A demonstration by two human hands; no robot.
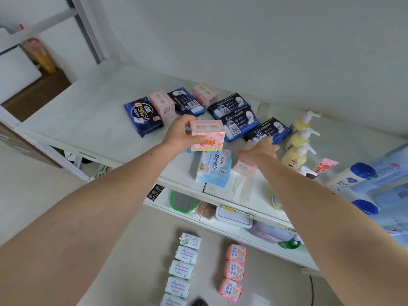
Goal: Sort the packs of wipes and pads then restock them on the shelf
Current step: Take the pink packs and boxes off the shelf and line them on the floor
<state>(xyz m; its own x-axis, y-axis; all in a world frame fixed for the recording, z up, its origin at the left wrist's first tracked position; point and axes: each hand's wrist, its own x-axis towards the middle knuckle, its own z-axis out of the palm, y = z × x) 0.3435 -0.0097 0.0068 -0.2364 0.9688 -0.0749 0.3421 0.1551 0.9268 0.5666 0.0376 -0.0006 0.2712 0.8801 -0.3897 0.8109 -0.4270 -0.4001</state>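
My left hand (pixel 181 134) is clamped on a pink pack (pixel 207 135), thumb under the front edge and fingers behind, held level above the shelf top (pixel 88 122) so its printed face stays toward me and I can match it to its kind. My right hand (pixel 261 149) reaches flat, fingers spread and holding nothing, over another pink pack (pixel 244 165) lying at the shelf's front edge; whether it touches that pack I cannot tell. Just beside it lies a light blue pack (pixel 215 167), overhanging the edge slightly. Behind these, dark blue packs (pixel 239 123) and two more pink packs (pixel 161 104) sit mixed in a loose row near the wall, so sorting up here looks unfinished. Pump bottles (pixel 297 151) stand to the right, marking where this section ends. Down on the floor, white packs (pixel 184 268) and pink soft packs (pixel 234 270) lie in two separate columns, already grouped, presumably waiting their turn. Judgement: pinks get gathered next.
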